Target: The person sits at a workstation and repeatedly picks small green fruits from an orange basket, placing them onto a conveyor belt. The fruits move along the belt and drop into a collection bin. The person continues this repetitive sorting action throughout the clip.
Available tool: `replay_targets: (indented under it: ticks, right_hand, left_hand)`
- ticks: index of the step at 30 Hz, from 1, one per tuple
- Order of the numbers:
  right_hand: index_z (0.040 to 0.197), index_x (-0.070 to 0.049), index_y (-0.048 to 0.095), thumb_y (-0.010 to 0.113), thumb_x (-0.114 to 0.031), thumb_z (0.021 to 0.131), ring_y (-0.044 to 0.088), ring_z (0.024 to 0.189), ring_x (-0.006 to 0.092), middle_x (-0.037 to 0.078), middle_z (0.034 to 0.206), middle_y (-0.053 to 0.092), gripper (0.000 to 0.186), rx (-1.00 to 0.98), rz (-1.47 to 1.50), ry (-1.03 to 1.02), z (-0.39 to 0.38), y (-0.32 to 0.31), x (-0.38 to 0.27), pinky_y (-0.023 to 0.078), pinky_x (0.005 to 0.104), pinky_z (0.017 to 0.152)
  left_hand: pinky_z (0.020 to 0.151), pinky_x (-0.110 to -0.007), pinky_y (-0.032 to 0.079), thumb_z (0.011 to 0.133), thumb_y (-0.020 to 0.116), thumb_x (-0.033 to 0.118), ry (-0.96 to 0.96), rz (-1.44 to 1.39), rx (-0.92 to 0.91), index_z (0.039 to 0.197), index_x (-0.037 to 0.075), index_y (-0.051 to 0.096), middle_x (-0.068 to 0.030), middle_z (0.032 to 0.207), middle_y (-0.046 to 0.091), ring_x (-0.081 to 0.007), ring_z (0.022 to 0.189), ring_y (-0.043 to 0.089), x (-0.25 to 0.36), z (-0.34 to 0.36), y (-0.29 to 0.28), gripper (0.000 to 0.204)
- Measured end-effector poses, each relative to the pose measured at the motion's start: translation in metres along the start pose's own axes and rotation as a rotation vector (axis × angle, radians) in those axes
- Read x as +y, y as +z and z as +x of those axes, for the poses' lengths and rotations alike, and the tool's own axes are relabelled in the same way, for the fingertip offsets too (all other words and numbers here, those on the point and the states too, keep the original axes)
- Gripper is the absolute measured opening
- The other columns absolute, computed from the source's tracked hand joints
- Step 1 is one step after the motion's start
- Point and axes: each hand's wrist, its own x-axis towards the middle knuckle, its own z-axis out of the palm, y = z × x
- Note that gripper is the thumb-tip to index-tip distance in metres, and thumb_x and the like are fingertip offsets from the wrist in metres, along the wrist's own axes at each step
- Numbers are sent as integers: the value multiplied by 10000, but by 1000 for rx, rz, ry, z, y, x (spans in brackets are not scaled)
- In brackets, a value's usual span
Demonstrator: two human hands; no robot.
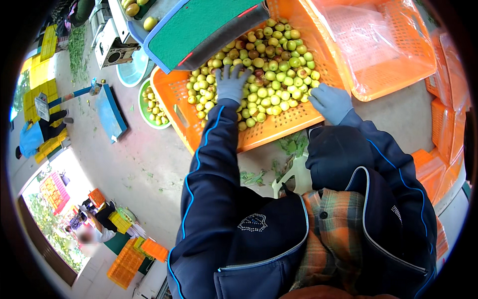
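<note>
A large orange plastic crate (279,119) in front of me holds a heap of round jujubes (271,74), yellow-green with some brown ones. My left hand (230,84), in a grey glove, lies on the heap at its left with the fingers spread; no fruit shows in its grip. Over the crate's right front edge is my right hand (332,103), also gloved, its fingers bent and pressed together beside the outermost jujubes. What those fingers hold, if anything, is hidden. A green-topped chute with a blue rim (199,30) slopes down over the crate's far side.
At the right, an orange crate lined with clear plastic (383,50) adjoins mine; more orange crates (443,124) stack beyond it. A green basin (149,112) of fruit and a light-blue basin (132,70) stand left. Leaves (294,144) litter the floor. People (32,137) are at the far left.
</note>
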Motion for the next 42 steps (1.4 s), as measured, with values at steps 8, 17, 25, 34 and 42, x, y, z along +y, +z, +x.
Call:
replay_targets:
  ticks: [8,17,25,34,42]
  right_hand:
    - [950,-141,566,564,-303,910,629,698,251,53,836,554,167,6,-10,19,-1,3,-1,489,401,572]
    - [918,-148,559,561,-307,915,628,652,262,56,818,564,159,49,-21,26,-3,10,2,487,412,555]
    - [924,-144,566,560,-309,913,631,651,268,53,845,567,165,81,36,-2,-1,8,2,496,418,564]
    - [958,-160,569,566,-295,909,649,693,272,53,859,564,144,43,28,62,-3,6,-1,505,440,569]
    - [1384,-247,489,633,-411,875,640,1035,315,120,1298,593,553,-61,614,205,9,-14,-8,514,403,872]
  left_hand:
    - [1079,-597,260,879,513,132,-409,85,-99,1323,402,519,-82,1507,356,-329,1400,312,-101,-31,-5,520]
    - [788,-419,496,805,606,132,-93,-247,59,1134,223,623,-81,1055,628,-327,978,602,-30,-15,-30,342]
    - [812,-431,507,827,699,389,-158,-255,-216,1081,158,641,-69,999,666,-288,985,609,75,18,-32,349]
    - [882,-424,484,760,779,282,-329,-659,8,1122,95,645,-107,1052,667,-292,1017,611,99,-20,-44,429]
    - [752,-266,544,774,773,23,-348,-1516,123,1326,-17,415,-117,1061,622,-157,876,630,136,-23,-108,659]
